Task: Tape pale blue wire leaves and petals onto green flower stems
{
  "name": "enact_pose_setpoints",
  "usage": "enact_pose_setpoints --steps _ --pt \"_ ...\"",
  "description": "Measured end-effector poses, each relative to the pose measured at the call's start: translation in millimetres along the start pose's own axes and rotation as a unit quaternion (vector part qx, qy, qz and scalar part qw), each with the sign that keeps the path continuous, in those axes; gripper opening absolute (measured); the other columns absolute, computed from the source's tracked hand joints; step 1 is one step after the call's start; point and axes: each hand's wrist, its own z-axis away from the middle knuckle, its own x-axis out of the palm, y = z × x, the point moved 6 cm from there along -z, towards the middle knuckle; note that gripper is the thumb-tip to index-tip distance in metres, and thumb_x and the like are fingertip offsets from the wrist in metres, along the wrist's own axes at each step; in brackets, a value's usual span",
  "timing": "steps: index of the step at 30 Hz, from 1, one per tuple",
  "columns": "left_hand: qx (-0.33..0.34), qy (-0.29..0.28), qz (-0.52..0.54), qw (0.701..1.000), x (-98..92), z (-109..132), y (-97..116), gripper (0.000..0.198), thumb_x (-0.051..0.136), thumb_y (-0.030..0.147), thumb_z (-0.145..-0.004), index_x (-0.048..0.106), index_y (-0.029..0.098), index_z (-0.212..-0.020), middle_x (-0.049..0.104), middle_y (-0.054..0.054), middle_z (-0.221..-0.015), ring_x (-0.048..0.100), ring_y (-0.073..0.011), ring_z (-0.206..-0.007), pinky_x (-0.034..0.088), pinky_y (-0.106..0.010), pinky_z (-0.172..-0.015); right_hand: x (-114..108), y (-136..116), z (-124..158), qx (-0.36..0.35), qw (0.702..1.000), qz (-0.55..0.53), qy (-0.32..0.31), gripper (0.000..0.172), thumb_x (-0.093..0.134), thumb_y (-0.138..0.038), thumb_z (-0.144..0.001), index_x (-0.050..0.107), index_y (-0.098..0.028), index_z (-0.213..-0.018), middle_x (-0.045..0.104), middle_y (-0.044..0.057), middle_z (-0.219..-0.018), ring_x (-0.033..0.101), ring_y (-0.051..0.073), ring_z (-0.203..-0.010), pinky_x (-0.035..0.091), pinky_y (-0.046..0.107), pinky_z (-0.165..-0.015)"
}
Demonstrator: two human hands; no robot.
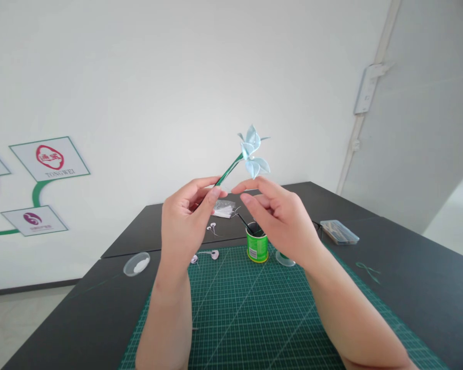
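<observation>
A light blue flower (253,146) with several petals leans up and to the right on a green stem (230,169). Between its thumb and fingers, my left hand (192,210) grips the lower part of that stem. My right hand (273,210) is just below the petals, to the right of the stem. Its thumb and index finger are apart, with nothing visible between them, and its other fingers are curled.
A green cutting mat (250,308) lies on the dark table (420,267). Beyond the hands are a green can (257,246), a spool (285,259), small pale pieces (215,254) and a plastic bag (224,208). A shallow dish (136,264) sits left, a clear box (339,232) right.
</observation>
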Motion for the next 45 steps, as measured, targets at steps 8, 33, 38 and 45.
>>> enact_pose_setpoints --steps 8,33,38,45 --pt "-0.044 -0.034 -0.041 0.998 10.8 -2 -6 0.015 0.071 0.033 -0.093 0.078 0.024 -0.102 0.083 -0.002 -0.082 0.059 -0.0126 -0.051 0.048 -0.022 -0.047 -3 2 2 -0.043 0.987 0.149 -0.032 0.026 0.052 -0.023 -0.104 0.077 -0.02 -0.106 0.044 -0.007 -0.052 0.034 0.009 -0.046 0.027 0.025 -0.051" --pt "0.044 -0.38 -0.214 0.899 38.1 28 3 0.017 0.062 0.034 -0.102 0.077 0.031 -0.095 0.076 0.008 -0.076 0.062 -0.0109 -0.056 0.038 -0.024 -0.055 -61 28 -5 0.038 0.999 -0.002 -0.021 0.029 0.058 -0.029 -0.103 0.083 -0.026 -0.118 0.031 -0.006 -0.054 0.023 0.009 -0.048 0.015 0.026 -0.044" --pt "0.083 -0.354 -0.194 0.911 27.4 29 12 0.014 0.064 0.03 -0.102 0.077 0.03 -0.097 0.078 0.008 -0.079 0.066 -0.0112 -0.06 0.041 -0.023 -0.055 -45 48 -17 0.057 0.996 0.011 -0.068 0.031 0.057 -0.027 -0.103 0.081 -0.023 -0.121 0.033 -0.007 -0.056 0.023 0.009 -0.05 0.018 0.026 -0.047" --pt "0.123 -0.213 -0.205 0.947 -2.8 20 22 0.012 0.067 0.03 -0.1 0.078 0.028 -0.098 0.079 0.006 -0.082 0.063 -0.0089 -0.056 0.045 -0.021 -0.056 -18 65 -26 0.061 0.986 -0.008 -0.155 0.034 0.058 -0.035 -0.101 0.081 -0.019 -0.12 0.056 -0.001 -0.064 0.041 0.011 -0.057 0.032 0.027 -0.054"
